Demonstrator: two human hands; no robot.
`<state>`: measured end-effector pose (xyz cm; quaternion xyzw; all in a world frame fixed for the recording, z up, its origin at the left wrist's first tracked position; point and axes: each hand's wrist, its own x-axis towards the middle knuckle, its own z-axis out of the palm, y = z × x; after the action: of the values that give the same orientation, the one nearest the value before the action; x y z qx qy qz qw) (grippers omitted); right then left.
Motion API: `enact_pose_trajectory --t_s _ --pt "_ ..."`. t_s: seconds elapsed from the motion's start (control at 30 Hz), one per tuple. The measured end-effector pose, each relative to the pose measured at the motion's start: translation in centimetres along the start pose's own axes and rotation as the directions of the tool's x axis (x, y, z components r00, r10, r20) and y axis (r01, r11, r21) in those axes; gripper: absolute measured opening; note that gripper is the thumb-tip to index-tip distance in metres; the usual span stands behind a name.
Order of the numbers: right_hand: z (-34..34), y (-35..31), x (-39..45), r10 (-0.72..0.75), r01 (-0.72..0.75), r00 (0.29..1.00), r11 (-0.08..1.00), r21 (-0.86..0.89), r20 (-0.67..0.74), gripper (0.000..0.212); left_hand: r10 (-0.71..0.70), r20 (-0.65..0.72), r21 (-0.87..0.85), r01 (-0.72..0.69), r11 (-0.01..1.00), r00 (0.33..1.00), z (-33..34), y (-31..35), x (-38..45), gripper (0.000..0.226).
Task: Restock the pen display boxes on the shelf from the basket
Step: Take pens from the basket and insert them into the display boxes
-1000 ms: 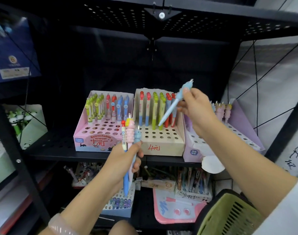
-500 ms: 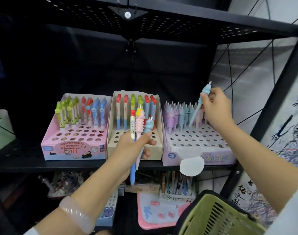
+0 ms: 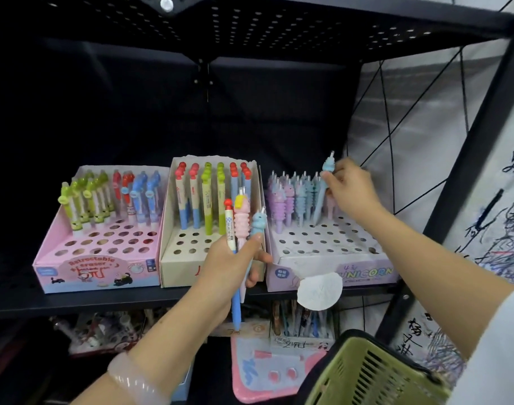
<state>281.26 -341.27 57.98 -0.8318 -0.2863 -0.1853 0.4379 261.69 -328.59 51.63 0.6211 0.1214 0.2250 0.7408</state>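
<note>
Below my shelf sits a pink-edged drawing board (image 3: pixel 267 372), with a scribbled paper sheet (image 3: pixel 495 258) hanging on my right and a pale bracelet (image 3: pixel 133 381) on my wrist.

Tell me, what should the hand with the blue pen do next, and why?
Probably push it straight down. The right hand pinches the blue pen by its top, with the tip at the holes of the purple box beside matching pens. The left hand holds three more pens waiting.

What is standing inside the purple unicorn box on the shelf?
The unicorn box holds upright unicorn pens in its back rows; front holes look empty. The right hand hides some.
</note>
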Motion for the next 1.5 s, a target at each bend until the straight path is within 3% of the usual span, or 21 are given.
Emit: enact_pose_trajectory --t_s 0.1,0.23,0.4,0.5,0.53,0.6,0.67,0.73,0.77,0.83,0.93,1.0,1.1,1.23,1.4,1.5 --pt "0.9 0.7 -0.1 0.052 -0.053 0.992 0.999 -0.001 0.111 0.014 0.008 0.006 -0.005 -0.007 1.000 1.000 -0.1 -0.2 0.1 0.006" --pt "1.3 1.2 -0.2 0.113 -0.109 0.989 0.993 -0.046 0.100 0.015 0.024 0.009 0.014 -0.024 1.000 1.000 -0.6 -0.3 0.0 0.009" --pt "2.0 1.3 -1.2 0.181 -0.089 0.926 0.957 -0.276 0.331 0.021 0.027 0.025 -0.037 -0.026 0.999 0.999 -1.2 0.1 -0.6 0.014" --pt "1.5 0.2 -1.9 0.158 -0.052 0.953 0.926 -0.374 0.258 0.030 0.046 0.010 -0.031 -0.045 0.998 0.999 -1.7 0.4 -0.9 0.013" --pt "1.2 -0.9 -2.4 0.112 -0.047 0.979 0.937 -0.347 0.169 0.030 0.056 0.014 -0.030 -0.056 0.998 0.998 -1.8 0.6 -1.0 0.013" --pt "1.0 -3.6 -4.1 0.048 -0.039 0.994 0.996 -0.086 0.096 0.021 0.082 0.031 -0.041 -0.080 0.996 0.996 -1.7 1.0 -1.2 0.013" --pt "1.3 -6.8 -6.8 -0.021 -0.054 0.950 0.972 0.229 0.313 0.013 0.107 0.046 -0.044 -0.105 0.994 0.993 -1.2 1.2 -1.3 0.013" --pt "2.1 -8.6 -9.2 -0.078 -0.126 0.872 0.918 0.375 0.484 0.018 0.136 0.058 -0.016 -0.135 0.991 0.989 -0.6 1.2 -1.5 0.013" --pt "2.3 -8.8 -9.8 -0.085 -0.143 0.863 0.905 0.401 0.498 0.019 0.147 0.067 -0.012 -0.146 0.989 0.987 -0.4 1.2 -1.6 0.013" --pt "2.3 -8.5 -9.5 -0.066 -0.144 0.897 0.891 0.430 0.437 0.020 0.137 0.068 -0.018 -0.137 0.990 0.988 -0.4 1.2 -1.7 0.012" --pt "0.7 -7.0 -6.3 0.060 -0.176 0.972 0.824 0.538 0.226 0.023 0.071 0.019 -0.029 -0.071 0.997 0.997 -1.2 1.1 -1.6 0.007" --pt "-0.9 -5.3 -3.8 0.126 -0.130 0.991 0.873 0.470 0.041 0.020 0.061 -0.012 0.044 -0.060 0.997 0.998 -1.8 0.9 -1.3 0.007" --pt "-2.1 -2.6 -1.3 0.052 -0.025 0.990 0.980 0.196 -0.134 0.013 0.032 -0.025 0.065 -0.030 0.997 0.999 -1.8 0.5 -0.9 0.009" --pt "-1.4 -0.1 -0.3 0.006 -0.012 0.996 0.997 -0.076 -0.090 0.021 0.004 0.003 0.046 -0.004 0.999 1.000 -1.4 0.7 -0.9 0.012" --pt "-0.9 0.4 0.3 -0.067 0.054 0.995 0.985 -0.164 -0.075 0.024 0.007 -0.009 0.024 -0.006 1.000 1.000 -1.4 0.7 -0.9 0.003" --pt "-0.7 1.0 0.4 -0.036 0.042 0.999 0.973 -0.227 0.030 0.025 0.020 -0.017 0.023 -0.020 1.000 1.000 -1.5 0.6 -1.0 0.006"
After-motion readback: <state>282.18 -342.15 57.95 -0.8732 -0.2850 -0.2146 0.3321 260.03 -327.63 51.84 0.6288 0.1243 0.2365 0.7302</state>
